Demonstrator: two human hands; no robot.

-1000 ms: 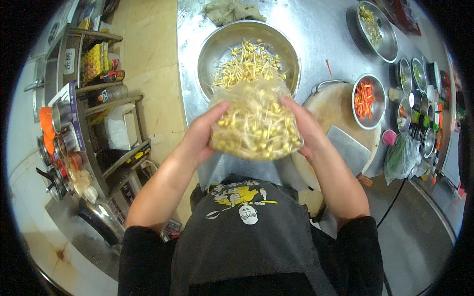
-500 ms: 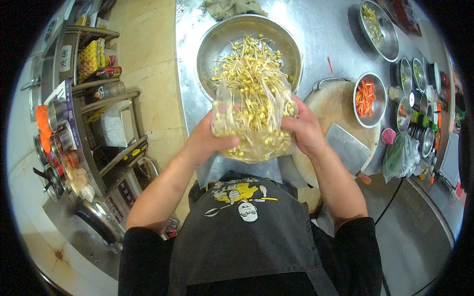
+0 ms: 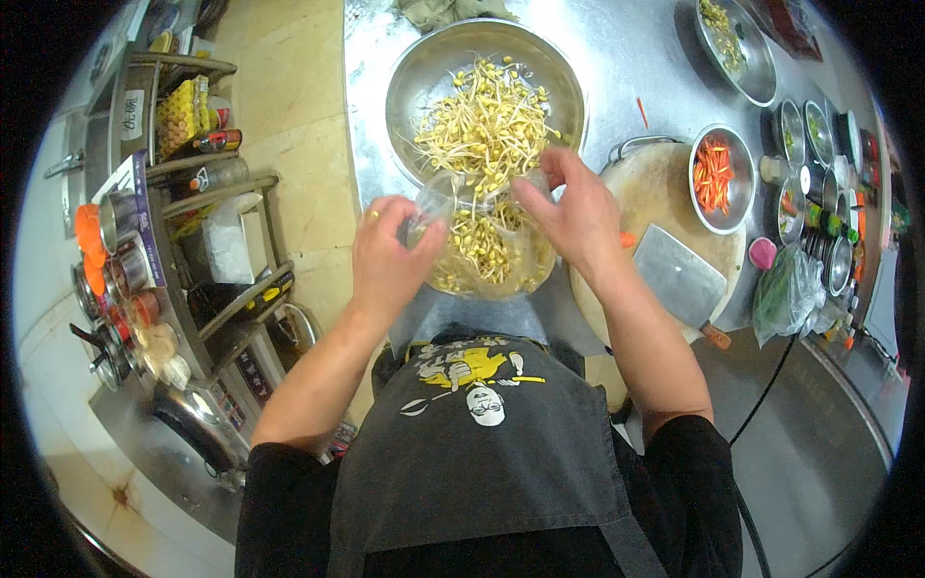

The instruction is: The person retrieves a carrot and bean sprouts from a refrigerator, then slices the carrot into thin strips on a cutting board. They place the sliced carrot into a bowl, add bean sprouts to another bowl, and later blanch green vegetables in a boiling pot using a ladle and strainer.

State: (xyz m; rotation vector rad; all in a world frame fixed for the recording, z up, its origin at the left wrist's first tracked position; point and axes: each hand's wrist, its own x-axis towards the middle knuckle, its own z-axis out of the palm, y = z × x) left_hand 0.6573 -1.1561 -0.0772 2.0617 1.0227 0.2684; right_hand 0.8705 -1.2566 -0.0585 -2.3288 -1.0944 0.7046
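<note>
A wide steel bowl (image 3: 409, 94) on the metal counter holds a heap of yellow-headed bean sprouts (image 3: 487, 123). In front of it, a clear plastic bag (image 3: 496, 281) has more sprouts inside, its mouth facing the bowl. My left hand (image 3: 390, 252) pinches the left edge of the bag's mouth between thumb and fingers. On the other side, my right hand (image 3: 575, 210) grips the right edge near the bowl's rim. The bag's mouth is spread between them. Some sprouts lie across the bowl's near rim.
Right of the bag, a cleaver (image 3: 680, 275) lies on a round chopping board (image 3: 626, 197). A bowl of orange strips (image 3: 713, 180) sits at the board's far edge. Beyond are another steel bowl (image 3: 761, 77), small bowls and a bag of greens (image 3: 785, 294). Shelving (image 3: 217, 202) stands left.
My hands have shifted from the bag's sides to the edges of its mouth, spreading it. The bag sits slightly farther forward and holds fewer sprouts.
</note>
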